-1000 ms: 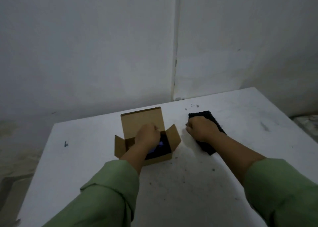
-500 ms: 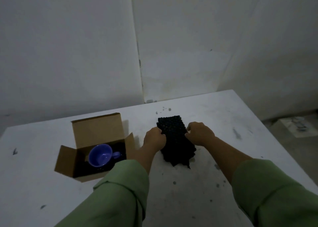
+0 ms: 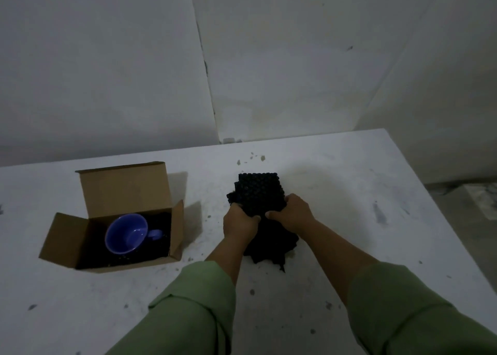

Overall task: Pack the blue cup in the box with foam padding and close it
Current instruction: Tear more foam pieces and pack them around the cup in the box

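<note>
**Cup seated in the box; top padding in hand**

The blue cup [image 3: 128,233] lies tilted inside the open cardboard box [image 3: 67,240] at the left of the white table [image 3: 349,193], its mouth facing up and toward the viewer, handle to the right, on what appears to be dark foam lining the bottom. The box's far lid and both side flaps stand open. To the right, well apart from the box, the left hand [image 3: 240,224] and right hand [image 3: 291,216] each curl closed on the near part of a black egg-crate foam sheet [image 3: 258,190]. Judged progress: cup placed; remaining are laying this foam over it and folding the flaps shut.
</note>
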